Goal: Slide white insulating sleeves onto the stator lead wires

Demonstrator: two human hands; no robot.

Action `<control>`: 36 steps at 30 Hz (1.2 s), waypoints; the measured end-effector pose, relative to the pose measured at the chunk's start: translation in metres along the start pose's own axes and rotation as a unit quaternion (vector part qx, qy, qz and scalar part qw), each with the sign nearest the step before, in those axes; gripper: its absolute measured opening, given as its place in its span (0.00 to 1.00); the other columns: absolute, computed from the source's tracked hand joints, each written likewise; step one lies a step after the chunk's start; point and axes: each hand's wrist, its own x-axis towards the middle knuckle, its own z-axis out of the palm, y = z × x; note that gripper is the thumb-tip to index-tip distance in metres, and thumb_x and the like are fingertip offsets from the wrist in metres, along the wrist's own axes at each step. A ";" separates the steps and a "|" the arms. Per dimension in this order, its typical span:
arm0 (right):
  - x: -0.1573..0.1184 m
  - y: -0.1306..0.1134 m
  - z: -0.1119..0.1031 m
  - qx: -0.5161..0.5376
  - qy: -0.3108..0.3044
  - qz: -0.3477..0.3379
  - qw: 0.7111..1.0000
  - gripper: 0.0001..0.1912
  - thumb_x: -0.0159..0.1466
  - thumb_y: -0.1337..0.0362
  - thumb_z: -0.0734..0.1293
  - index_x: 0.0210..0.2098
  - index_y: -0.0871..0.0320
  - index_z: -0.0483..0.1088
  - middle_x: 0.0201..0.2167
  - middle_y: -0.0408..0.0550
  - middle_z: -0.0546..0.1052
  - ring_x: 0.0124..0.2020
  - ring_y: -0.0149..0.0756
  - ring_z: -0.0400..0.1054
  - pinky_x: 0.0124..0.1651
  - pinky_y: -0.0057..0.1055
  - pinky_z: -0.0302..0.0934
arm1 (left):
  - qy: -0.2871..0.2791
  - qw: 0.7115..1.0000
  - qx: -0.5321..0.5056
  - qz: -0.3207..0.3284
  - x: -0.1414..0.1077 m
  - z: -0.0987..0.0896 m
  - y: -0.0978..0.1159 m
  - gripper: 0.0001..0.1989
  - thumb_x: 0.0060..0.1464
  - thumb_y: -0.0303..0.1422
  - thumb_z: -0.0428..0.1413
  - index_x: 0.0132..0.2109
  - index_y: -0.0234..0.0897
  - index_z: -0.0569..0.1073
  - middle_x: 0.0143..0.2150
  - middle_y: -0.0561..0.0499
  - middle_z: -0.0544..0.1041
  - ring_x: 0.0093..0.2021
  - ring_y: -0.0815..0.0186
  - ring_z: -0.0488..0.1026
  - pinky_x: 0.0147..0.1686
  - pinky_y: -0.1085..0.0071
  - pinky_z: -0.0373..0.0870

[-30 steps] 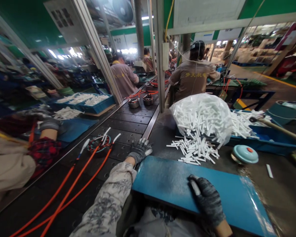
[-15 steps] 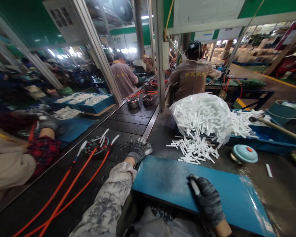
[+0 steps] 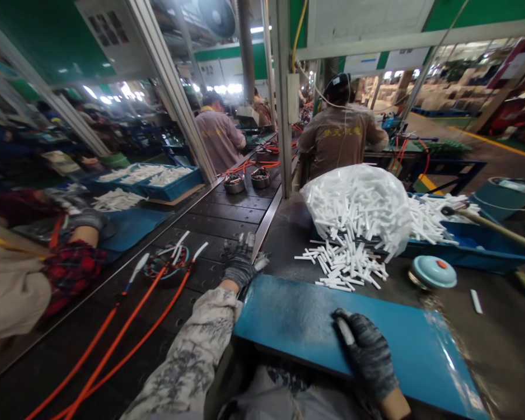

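Grey-knit left hand (image 3: 240,262) splayed by metal rail (image 3: 269,224) — right hand (image 3: 370,353) curled on smooth mat (image 3: 293,309), grip unclear.

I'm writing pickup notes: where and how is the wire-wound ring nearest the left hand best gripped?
Probably by the far rim of the wire-wound ring, left hand coming from above: it sits low on the conveyor, and orange leads trail off the near side.

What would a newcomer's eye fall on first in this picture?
Probably the clear bag of white tubes, right of centre, with more tubes loose on the bench before it. Next, the orange cables along the dark belt at left. Then the gloved right hand on a blue mat, lower right.
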 end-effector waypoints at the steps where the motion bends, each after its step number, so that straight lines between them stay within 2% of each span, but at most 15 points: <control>1: 0.000 0.000 0.000 -0.003 0.003 -0.004 1.000 0.20 0.71 0.52 0.58 0.45 0.55 0.77 0.39 0.49 0.82 0.39 0.38 0.77 0.46 0.33 0.69 | 0.004 1.000 0.003 -0.003 0.000 0.000 0.001 0.40 0.59 0.52 0.50 0.71 0.36 0.52 0.72 0.40 0.51 0.73 0.47 0.39 0.66 0.41 0.20; 4: 0.002 -0.002 -0.002 -0.010 0.011 -0.015 1.000 0.19 0.71 0.53 0.58 0.44 0.55 0.77 0.38 0.48 0.82 0.38 0.37 0.77 0.44 0.32 0.69 | -0.086 0.996 -0.009 0.014 0.002 0.000 0.004 0.36 0.61 0.52 0.47 0.70 0.41 0.55 0.71 0.43 0.54 0.73 0.48 0.41 0.65 0.38 0.21; 6: 0.002 -0.002 -0.002 -0.012 0.013 -0.021 1.000 0.19 0.71 0.53 0.58 0.44 0.55 0.77 0.38 0.48 0.82 0.38 0.37 0.77 0.44 0.32 0.69 | -0.149 0.989 -0.015 0.020 0.002 0.003 0.005 0.36 0.61 0.52 0.45 0.70 0.41 0.53 0.72 0.44 0.53 0.73 0.49 0.42 0.65 0.37 0.22; 9: 0.003 -0.002 -0.002 -0.013 0.018 -0.025 0.999 0.19 0.71 0.53 0.58 0.43 0.55 0.77 0.38 0.48 0.82 0.38 0.37 0.77 0.44 0.32 0.69 | -0.163 0.986 -0.017 0.011 0.000 0.006 0.005 0.39 0.61 0.54 0.43 0.71 0.39 0.49 0.73 0.44 0.49 0.73 0.50 0.41 0.66 0.38 0.23; 12: 0.003 -0.001 -0.001 -0.009 0.019 -0.026 0.999 0.18 0.71 0.53 0.58 0.43 0.55 0.77 0.38 0.49 0.82 0.38 0.37 0.77 0.44 0.32 0.69 | -0.133 0.991 -0.018 0.010 -0.002 0.005 0.006 0.38 0.61 0.54 0.45 0.71 0.40 0.50 0.73 0.44 0.50 0.73 0.50 0.42 0.66 0.38 0.22; 16: 0.003 -0.001 -0.002 -0.017 0.022 -0.037 0.999 0.17 0.71 0.54 0.59 0.44 0.55 0.76 0.37 0.48 0.82 0.37 0.37 0.77 0.44 0.32 0.69 | 0.001 1.000 0.001 -0.012 -0.002 -0.001 0.008 0.41 0.60 0.52 0.48 0.72 0.35 0.48 0.72 0.39 0.50 0.73 0.48 0.39 0.66 0.40 0.20; 17: 0.004 -0.002 -0.002 -0.020 0.024 -0.040 0.999 0.17 0.71 0.54 0.58 0.44 0.55 0.76 0.37 0.47 0.82 0.37 0.37 0.77 0.44 0.32 0.69 | 0.018 1.000 0.002 -0.019 -0.002 -0.002 0.008 0.40 0.61 0.50 0.48 0.72 0.34 0.48 0.72 0.38 0.50 0.73 0.48 0.39 0.66 0.40 0.20; 18: 0.004 -0.002 -0.002 -0.023 0.026 -0.043 0.998 0.18 0.71 0.54 0.58 0.43 0.56 0.76 0.37 0.47 0.82 0.37 0.37 0.77 0.43 0.32 0.69 | 0.011 1.000 -0.002 -0.021 -0.002 -0.002 0.008 0.39 0.61 0.49 0.49 0.71 0.34 0.49 0.72 0.39 0.51 0.73 0.49 0.40 0.66 0.40 0.21; 21: 0.005 -0.003 -0.002 -0.027 0.030 -0.043 0.998 0.18 0.71 0.54 0.58 0.43 0.56 0.76 0.36 0.47 0.82 0.37 0.36 0.77 0.42 0.31 0.69 | -0.084 0.996 -0.033 0.003 -0.001 0.001 0.009 0.35 0.61 0.46 0.50 0.70 0.39 0.54 0.71 0.42 0.55 0.72 0.49 0.45 0.66 0.37 0.25; 22: 0.005 -0.003 -0.002 -0.028 0.031 -0.042 0.998 0.18 0.71 0.54 0.58 0.43 0.55 0.76 0.36 0.47 0.82 0.37 0.36 0.77 0.42 0.31 0.69 | -0.095 0.995 -0.039 0.009 -0.001 0.003 0.009 0.34 0.61 0.46 0.50 0.70 0.40 0.55 0.71 0.42 0.54 0.72 0.49 0.46 0.65 0.36 0.26; 26: 0.005 -0.003 -0.003 -0.031 0.027 -0.044 0.998 0.18 0.71 0.54 0.58 0.43 0.55 0.76 0.37 0.47 0.82 0.37 0.36 0.77 0.43 0.31 0.69 | -0.002 1.000 -0.027 -0.006 -0.002 0.008 0.008 0.38 0.60 0.48 0.51 0.71 0.36 0.52 0.71 0.40 0.53 0.72 0.46 0.43 0.65 0.37 0.22; 30: 0.004 -0.002 -0.002 -0.029 0.021 -0.046 0.998 0.19 0.71 0.54 0.57 0.43 0.56 0.77 0.37 0.49 0.82 0.37 0.37 0.77 0.43 0.31 0.70 | -0.043 0.998 -0.049 0.020 -0.003 0.005 0.010 0.33 0.60 0.47 0.51 0.69 0.41 0.58 0.70 0.44 0.58 0.71 0.45 0.47 0.65 0.36 0.23; 31: 0.004 -0.002 -0.002 -0.027 0.020 -0.045 0.998 0.19 0.71 0.54 0.57 0.43 0.56 0.77 0.37 0.49 0.82 0.37 0.37 0.77 0.43 0.31 0.70 | -0.027 0.998 -0.050 0.018 -0.004 0.003 0.010 0.34 0.59 0.47 0.52 0.69 0.41 0.58 0.70 0.43 0.57 0.71 0.45 0.47 0.65 0.36 0.23; 35: 0.003 -0.001 -0.001 -0.019 0.018 -0.034 0.999 0.19 0.71 0.54 0.58 0.44 0.55 0.77 0.37 0.49 0.82 0.37 0.37 0.77 0.44 0.32 0.70 | 0.118 0.992 -0.037 -0.031 -0.007 -0.005 0.010 0.40 0.58 0.49 0.52 0.71 0.32 0.52 0.72 0.37 0.51 0.73 0.46 0.40 0.66 0.39 0.22; 36: 0.003 -0.001 -0.001 -0.018 0.018 -0.031 0.999 0.18 0.71 0.54 0.58 0.44 0.55 0.77 0.37 0.49 0.82 0.38 0.37 0.77 0.44 0.32 0.69 | 0.123 0.991 -0.038 -0.035 -0.007 -0.007 0.010 0.40 0.59 0.49 0.51 0.70 0.31 0.53 0.72 0.36 0.51 0.73 0.47 0.40 0.66 0.39 0.23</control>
